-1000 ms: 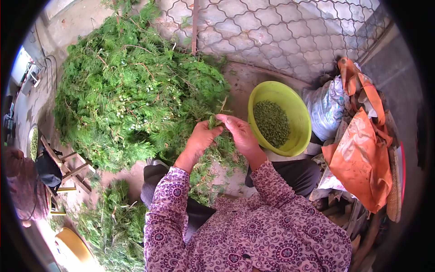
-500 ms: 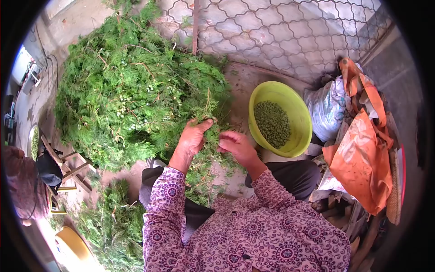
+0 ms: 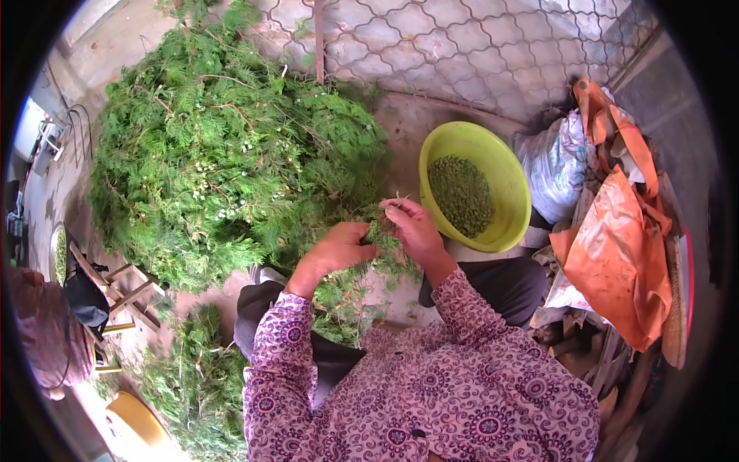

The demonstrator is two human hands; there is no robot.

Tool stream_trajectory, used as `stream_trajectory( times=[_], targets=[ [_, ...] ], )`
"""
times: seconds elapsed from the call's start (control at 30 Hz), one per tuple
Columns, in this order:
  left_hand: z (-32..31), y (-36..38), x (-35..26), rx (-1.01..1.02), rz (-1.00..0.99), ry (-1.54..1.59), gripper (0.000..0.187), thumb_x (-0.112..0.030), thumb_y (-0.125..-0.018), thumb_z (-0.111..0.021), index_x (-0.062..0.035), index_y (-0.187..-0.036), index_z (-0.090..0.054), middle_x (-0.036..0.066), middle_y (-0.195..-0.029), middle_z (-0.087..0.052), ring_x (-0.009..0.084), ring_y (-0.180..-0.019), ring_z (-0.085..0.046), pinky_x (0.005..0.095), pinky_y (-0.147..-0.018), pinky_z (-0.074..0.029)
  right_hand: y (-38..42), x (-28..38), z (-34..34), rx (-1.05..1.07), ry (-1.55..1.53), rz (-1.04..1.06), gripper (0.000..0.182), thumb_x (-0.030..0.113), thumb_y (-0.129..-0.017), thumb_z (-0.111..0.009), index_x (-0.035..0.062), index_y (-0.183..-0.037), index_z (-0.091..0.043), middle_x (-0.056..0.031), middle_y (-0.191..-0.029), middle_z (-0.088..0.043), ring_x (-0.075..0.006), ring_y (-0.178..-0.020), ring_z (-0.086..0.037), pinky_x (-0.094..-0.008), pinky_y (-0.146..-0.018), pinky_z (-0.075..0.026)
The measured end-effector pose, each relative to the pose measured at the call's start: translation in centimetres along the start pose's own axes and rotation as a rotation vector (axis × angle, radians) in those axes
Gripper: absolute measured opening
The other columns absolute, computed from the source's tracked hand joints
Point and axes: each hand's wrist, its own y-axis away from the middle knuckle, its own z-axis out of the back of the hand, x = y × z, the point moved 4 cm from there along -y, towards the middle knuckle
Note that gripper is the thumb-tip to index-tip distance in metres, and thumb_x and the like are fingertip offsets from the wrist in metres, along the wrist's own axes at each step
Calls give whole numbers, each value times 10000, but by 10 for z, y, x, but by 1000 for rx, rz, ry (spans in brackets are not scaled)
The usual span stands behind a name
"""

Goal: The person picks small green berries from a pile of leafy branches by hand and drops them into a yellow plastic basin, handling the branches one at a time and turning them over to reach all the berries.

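My right hand [image 3: 416, 233] is closed in a pinch on an evergreen sprig [image 3: 379, 233], whose thin stem end shows above the fingertips. My left hand [image 3: 335, 250] is just left of the sprig, thumb and fingers apart, holding nothing I can see. A yellow-green basin [image 3: 514, 202] stands right of my right hand, tilted toward me, with small round green cones or berries [image 3: 460, 196] in its bottom. Beyond my left hand rises a big heap of leafy evergreen branches [image 3: 208, 169], dotted with pale little cones.
More cut branches [image 3: 196, 377] lie on the floor at lower left, beside a yellow tub [image 3: 138, 422] and a wooden stool [image 3: 131, 292]. Another person's sleeve [image 3: 50, 331] shows at far left. Wire mesh [image 3: 462, 54] lines the back. Orange sacking [image 3: 616, 254] and a white sack [image 3: 556, 173] lie right.
My left thumb and fingers have parted, and that hand has come lower. My right hand has moved up and now pinches the sprig. The view has shifted slightly.
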Motion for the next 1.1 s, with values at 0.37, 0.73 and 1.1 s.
stream_trajectory(
  times=[0.37, 0.73, 1.1],
  targets=[
    [27, 5, 28, -511, -8, 612, 272, -163, -825, -593, 6, -1033, -553, 53, -873, -626, 81, -660, -549, 219, -592, -429, 63, -204, 15, 531, 671, -199, 305, 220, -764, -578, 39, -1009, -594, -111, -781, -630, -164, -636, -597, -330, -634, -478],
    [26, 5, 25, -526, 66, 599, 238, -152, -838, -566, 11, -1013, -564, 36, -845, -609, 79, -662, -538, 208, -597, -427, -64, -167, 151, -200, 218, -269, 364, 309, -857, -499, 78, -1138, -495, -46, -1031, -566, -151, -844, -554, -284, -652, -452],
    [30, 7, 26, -541, 140, 655, 275, -170, -829, -586, 17, -1029, -556, 40, -851, -613, 71, -682, -533, 203, -611, -426, -123, -132, 154, -309, 99, -317, 567, 254, -847, -534, 103, -1337, -291, -48, -1367, -281, -177, -1229, -298, -335, -950, -308]
  ],
)
